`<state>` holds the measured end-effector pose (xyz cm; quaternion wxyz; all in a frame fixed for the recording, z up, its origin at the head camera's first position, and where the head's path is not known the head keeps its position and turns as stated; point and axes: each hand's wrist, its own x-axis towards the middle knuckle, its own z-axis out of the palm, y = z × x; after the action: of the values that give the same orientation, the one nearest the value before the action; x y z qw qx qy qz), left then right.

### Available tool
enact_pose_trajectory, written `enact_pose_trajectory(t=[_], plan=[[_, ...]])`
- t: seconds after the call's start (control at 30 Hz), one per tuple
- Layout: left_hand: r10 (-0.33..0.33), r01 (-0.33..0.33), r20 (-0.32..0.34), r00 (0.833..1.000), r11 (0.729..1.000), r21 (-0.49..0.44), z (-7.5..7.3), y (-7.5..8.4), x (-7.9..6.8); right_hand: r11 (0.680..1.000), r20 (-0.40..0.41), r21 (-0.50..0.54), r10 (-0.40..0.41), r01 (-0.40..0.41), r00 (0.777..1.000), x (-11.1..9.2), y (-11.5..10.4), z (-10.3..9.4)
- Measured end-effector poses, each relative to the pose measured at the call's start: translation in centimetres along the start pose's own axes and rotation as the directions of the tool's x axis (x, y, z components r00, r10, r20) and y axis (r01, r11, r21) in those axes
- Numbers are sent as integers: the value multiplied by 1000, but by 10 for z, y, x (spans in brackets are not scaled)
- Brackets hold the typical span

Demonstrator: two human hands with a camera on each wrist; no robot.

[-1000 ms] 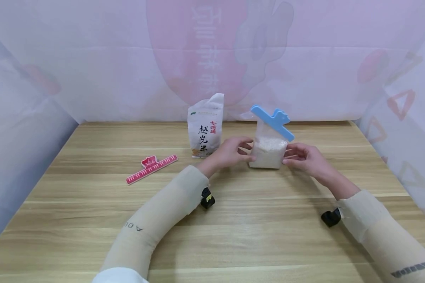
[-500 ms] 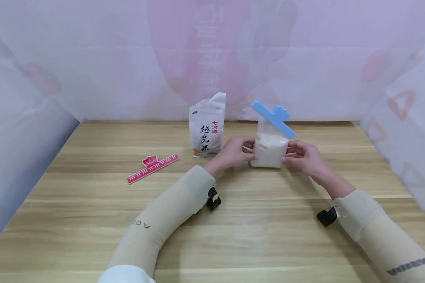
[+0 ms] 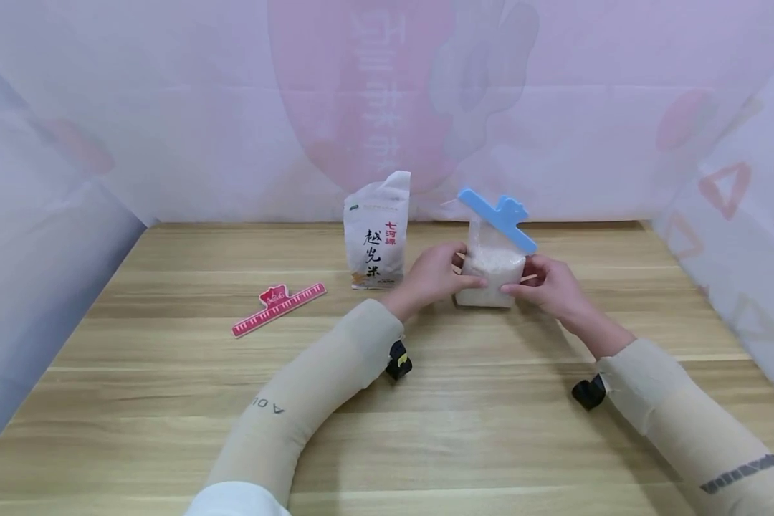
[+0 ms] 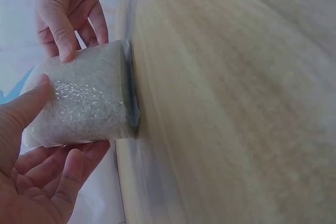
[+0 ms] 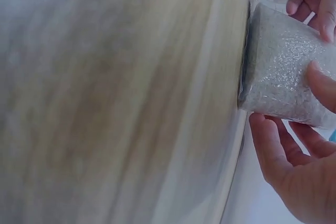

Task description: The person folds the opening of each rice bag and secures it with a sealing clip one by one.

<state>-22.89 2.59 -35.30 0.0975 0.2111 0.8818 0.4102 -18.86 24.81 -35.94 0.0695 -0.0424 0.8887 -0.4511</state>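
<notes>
A clear bag of rice stands upright at the back right of the table, its bottom on the wood. Across its folded top sits a blue bag clip, slanting down to the right. My left hand holds the bag's left side, thumb laid over the front. On the opposite side my right hand grips it the same way, with the thumb on the front face. Both wrist views show the rice packed tight under shiny plastic, with fingers along the bag's sides. The fingertips behind the bag are hidden in the head view.
Left of the held bag, a white printed rice bag stands upright, close to my left hand. Farther left a red bag clip lies on the wooden table. A printed white cloth hangs behind the table.
Both hands have closed in on the rice bag. The thumbs have slid from its side edges onto the front face, nearer each other. The bag has hardly moved.
</notes>
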Motion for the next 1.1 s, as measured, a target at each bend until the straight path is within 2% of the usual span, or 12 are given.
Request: enact_pose_trajectory(t=[0.13,0.3,0.5,0.7,0.9,1.1], plan=[[28,-27,-31,999,999,31,-2,3,0,1000,-39,-8,13,-13,999,1,-2,5],[57,-56,-74,996,998,18,-2,2,1,1000,-90,-21,5,-7,996,3,-4,8],[45,-41,-92,995,998,41,-3,2,2,999,-104,-52,-14,8,994,5,-6,6],[43,-42,-78,996,999,21,-5,2,4,994,-71,-102,-47,40,996,10,-7,2],[56,-56,-29,998,998,-19,-6,-7,7,999,-4,-28,-29,29,1000,12,-4,2],[56,-56,8,998,998,-35,-11,-10,8,1000,21,8,-24,24,999,11,-3,2]])
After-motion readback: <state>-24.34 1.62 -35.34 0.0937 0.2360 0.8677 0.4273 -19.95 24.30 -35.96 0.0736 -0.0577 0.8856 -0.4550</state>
